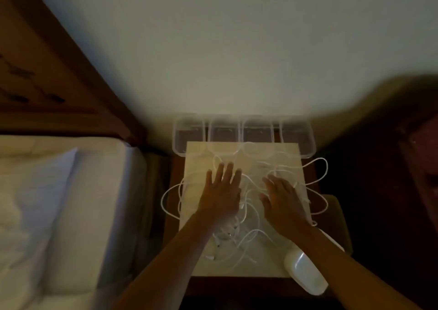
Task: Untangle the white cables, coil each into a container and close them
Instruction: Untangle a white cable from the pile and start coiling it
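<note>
A tangle of white cables (246,236) sprawls over a pale board (196,158) on a small wooden table, with loops hanging off its left and right edges. My left hand (221,191) lies flat on the cables with fingers straight and spread. My right hand (282,198) rests on them too, palm down, fingers extended. Several clear plastic containers (241,134) stand in a row along the far edge of the board, against the wall. The picture is dim and blurred, so single cables are hard to tell apart.
A bed with white pillows (59,203) lies to the left, below a wooden headboard (47,72). A white oblong object (305,271) sits at the table's near right corner. Dark furniture (403,167) stands at the right. A plain wall (237,49) is behind.
</note>
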